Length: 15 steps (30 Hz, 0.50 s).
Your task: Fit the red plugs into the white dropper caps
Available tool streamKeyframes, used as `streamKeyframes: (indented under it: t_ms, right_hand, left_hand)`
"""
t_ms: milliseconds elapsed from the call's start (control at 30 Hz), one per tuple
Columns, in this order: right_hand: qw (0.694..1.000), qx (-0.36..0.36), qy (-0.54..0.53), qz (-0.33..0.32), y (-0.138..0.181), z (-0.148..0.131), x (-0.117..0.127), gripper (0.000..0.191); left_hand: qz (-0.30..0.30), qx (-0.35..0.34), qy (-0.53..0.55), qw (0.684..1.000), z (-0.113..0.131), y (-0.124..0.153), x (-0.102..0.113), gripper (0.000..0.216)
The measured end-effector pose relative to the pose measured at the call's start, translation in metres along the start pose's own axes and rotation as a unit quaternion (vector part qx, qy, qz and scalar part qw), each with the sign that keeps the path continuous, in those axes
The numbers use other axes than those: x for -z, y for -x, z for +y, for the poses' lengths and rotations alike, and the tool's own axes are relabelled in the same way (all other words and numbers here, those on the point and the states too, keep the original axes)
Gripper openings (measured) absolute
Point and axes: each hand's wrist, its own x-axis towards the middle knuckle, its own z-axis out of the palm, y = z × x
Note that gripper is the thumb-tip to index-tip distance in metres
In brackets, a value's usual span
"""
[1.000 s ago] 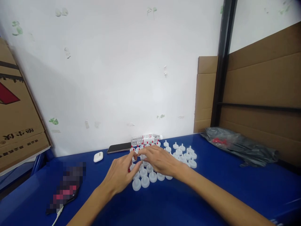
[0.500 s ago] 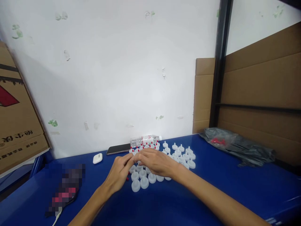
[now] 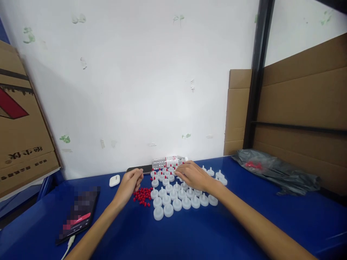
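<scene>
Several white plastic caps (image 3: 173,196) stand in rows on the blue table (image 3: 189,234); those at the back carry small red tips. A little heap of red beads (image 3: 142,195) lies just left of the rows. My left hand (image 3: 130,184) hovers above the beads with its fingers curled together; what it pinches, if anything, is too small to see. My right hand (image 3: 193,176) rests over the back right caps, fingers bent down onto them and hiding several.
A water bottle (image 3: 168,161) lies at the wall behind the caps, a dark phone (image 3: 139,168) beside it and a white earbud case (image 3: 114,180) further left. Another phone (image 3: 78,215) with a cable lies front left. Grey plastic bag (image 3: 273,170) right, cardboard boxes (image 3: 21,119) left.
My hands have come apart: the left drew back to the left and uncovered the red beads, the right moved back and to the right over the far caps.
</scene>
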Motion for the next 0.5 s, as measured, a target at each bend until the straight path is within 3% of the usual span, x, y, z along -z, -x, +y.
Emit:
streamKeyframes:
  t_ms: [200,333,500]
  right_hand:
    - [0.999,-0.025,0.038,-0.02,0.001,0.001,0.004,0.045]
    - [0.997,-0.027,0.045,-0.057,0.004,0.007,0.003,0.039]
    - [0.993,-0.077,0.065,-0.059,0.004,0.008,0.001,0.038]
  left_hand:
    - [-0.038,-0.038,-0.108,0.993,-0.01,0.0,-0.002,0.041]
    - [-0.031,-0.077,-0.193,0.978,-0.01,0.002,-0.003,0.039]
    - [-0.028,-0.093,-0.257,0.962,-0.005,0.007,-0.006,0.037]
